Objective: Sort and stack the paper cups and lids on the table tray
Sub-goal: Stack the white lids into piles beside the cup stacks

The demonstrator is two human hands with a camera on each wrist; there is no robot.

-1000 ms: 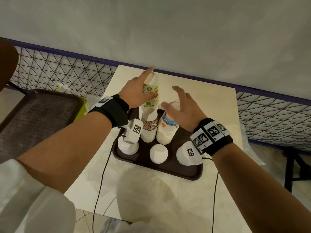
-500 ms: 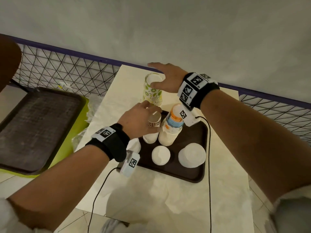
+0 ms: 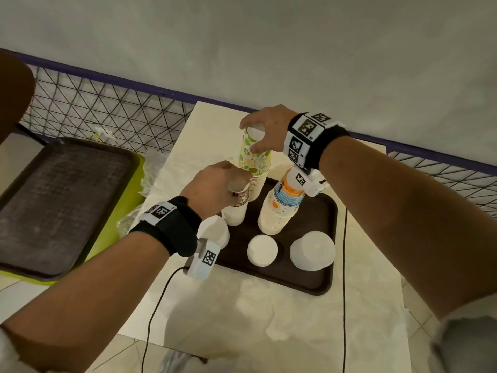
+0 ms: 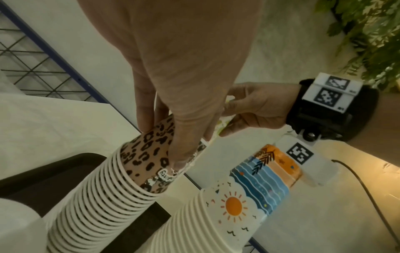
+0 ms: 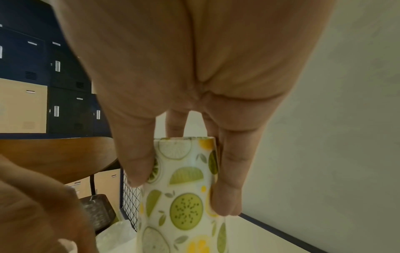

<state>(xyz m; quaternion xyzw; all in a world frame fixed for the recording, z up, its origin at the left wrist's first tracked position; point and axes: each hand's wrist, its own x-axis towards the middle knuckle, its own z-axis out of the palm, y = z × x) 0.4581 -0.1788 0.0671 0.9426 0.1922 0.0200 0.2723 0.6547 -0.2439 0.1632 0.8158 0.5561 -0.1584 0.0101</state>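
Upside-down cup stacks stand on a brown tray (image 3: 320,281). My left hand (image 3: 223,184) grips the top of the leopard-print stack (image 3: 238,205) from above; its fingers (image 4: 149,109) curl down the top cup (image 4: 149,150). Just behind it, my right hand (image 3: 265,133) holds the top cup of the lemon-and-lime stack (image 3: 254,157), thumb and fingers pinching its sides (image 5: 184,188). To the right rises the taller sun-and-wave stack (image 3: 279,208) (image 4: 236,203). White stacks sit at the tray's front: left (image 3: 215,228), middle (image 3: 262,250), right (image 3: 313,250).
A second brown tray (image 3: 61,200) lies on a green surface to the left. A wire mesh fence (image 3: 107,114) and a wall run close behind the small table (image 3: 269,319). Crumpled plastic wrap (image 3: 158,168) lies at its left edge. Wrist cables hang over its front.
My left hand dropped from the lime cups to the leopard stack and gripped it. My right hand swung over the tray to the lime stack and closed on its top cup.
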